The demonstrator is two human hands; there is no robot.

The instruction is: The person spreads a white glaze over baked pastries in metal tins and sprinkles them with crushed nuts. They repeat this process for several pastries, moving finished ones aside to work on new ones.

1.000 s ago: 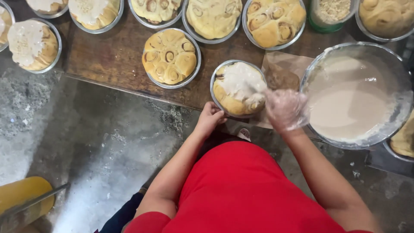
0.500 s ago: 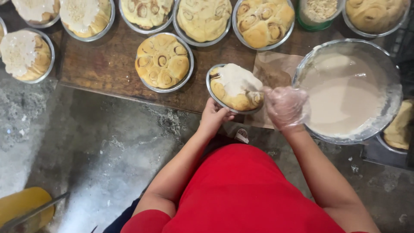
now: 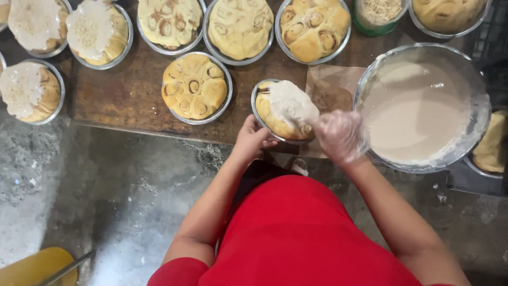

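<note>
Left hand [image 3: 253, 139], bare, grips the near rim of a small round metal pan of baked cinnamon rolls [image 3: 284, 110], which sits at the near edge of the dark wooden board [image 3: 127, 95]. Right hand [image 3: 341, 136], in a clear plastic glove, is closed and spreads pale icing over the rolls; what it holds cannot be told. Just right of the pan stands a large round metal bowl of beige icing [image 3: 420, 108].
</note>
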